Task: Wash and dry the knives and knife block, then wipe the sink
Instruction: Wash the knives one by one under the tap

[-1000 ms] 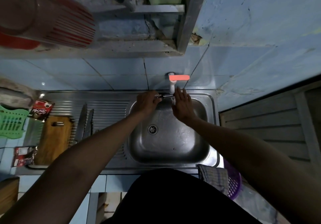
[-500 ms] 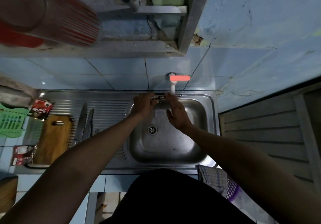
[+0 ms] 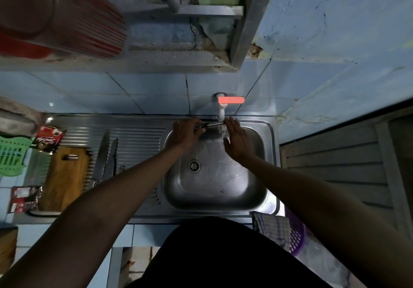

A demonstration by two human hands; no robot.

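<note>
My left hand (image 3: pixel 186 134) is closed on the dark handle of a small knife (image 3: pixel 211 125), held level across the far edge of the steel sink (image 3: pixel 266 131). Its blade reaches under the white tap (image 3: pixel 221 111) with the orange-red lever, where water runs. My right hand (image 3: pixel 237 141) is flat and open just right of the blade, fingers in the stream. Two long knives (image 3: pixel 106 153) lie side by side on the ribbed drainboard (image 3: pixel 138 138). Left of them lies a wooden knife block (image 3: pixel 64 178) on its side.
A checked cloth (image 3: pixel 272 227) hangs at the sink's front right corner over a purple basket (image 3: pixel 297 234). Red sachets (image 3: pixel 48 139) and a green basket (image 3: pixel 12 154) sit at the left. A red ribbed container (image 3: pixel 60 17) stands on the ledge above.
My right hand has shifted right, back to the tap side of the blade, after sliding left half a second ago. My left hand keeps the knife under the water.
</note>
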